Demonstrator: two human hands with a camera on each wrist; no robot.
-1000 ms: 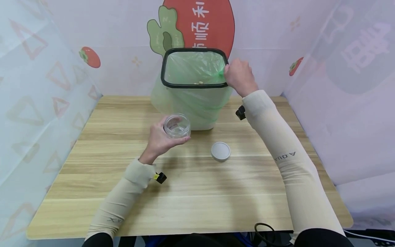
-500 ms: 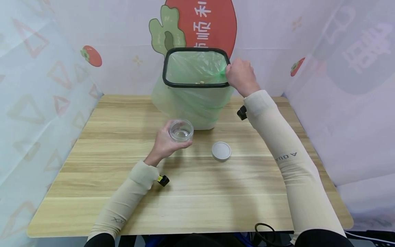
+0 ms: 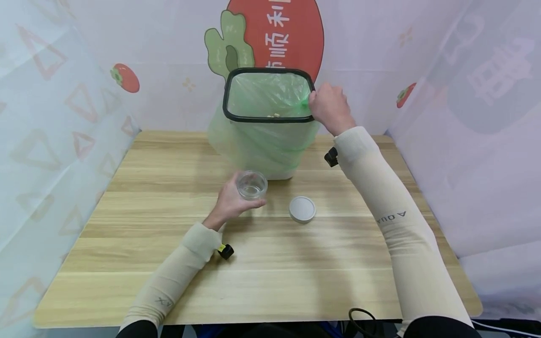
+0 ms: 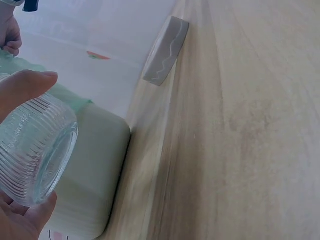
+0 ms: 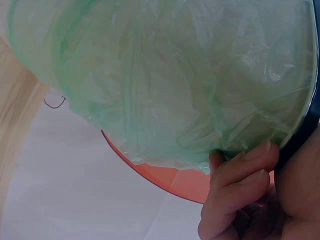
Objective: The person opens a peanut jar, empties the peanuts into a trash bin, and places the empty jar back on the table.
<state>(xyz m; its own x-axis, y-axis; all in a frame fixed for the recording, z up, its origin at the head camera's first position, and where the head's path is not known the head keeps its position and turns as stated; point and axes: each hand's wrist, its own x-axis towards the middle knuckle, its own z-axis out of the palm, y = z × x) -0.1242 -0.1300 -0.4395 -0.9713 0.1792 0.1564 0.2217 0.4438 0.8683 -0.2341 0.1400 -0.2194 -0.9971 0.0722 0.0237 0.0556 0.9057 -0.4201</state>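
A clear ribbed glass jar [image 3: 252,185] without its lid is in my left hand [image 3: 233,199], fingers and thumb wrapped around its sides. In the left wrist view the jar [image 4: 37,145] is held off the table, its base facing the lid's side. At the back, my right hand [image 3: 331,108] grips the right rim of a trash bin [image 3: 270,119] with a black frame. Its curled fingers [image 5: 235,182] hold the bin's green plastic bag [image 3: 262,145] there. Small pale bits [image 3: 274,115] lie inside the bag. A round whitish jar lid [image 3: 302,209] lies on the table, right of the jar.
The wooden table [image 3: 270,263] reaches to printed cloth walls [image 3: 169,94] at the back and sides. A black cable [image 3: 362,315] loops at the table's front edge. The bin stands close to the back wall.
My left hand has drawn the jar a little toward me and to the right, away from the bin. The right hand stays on the rim, and the lid has not moved.
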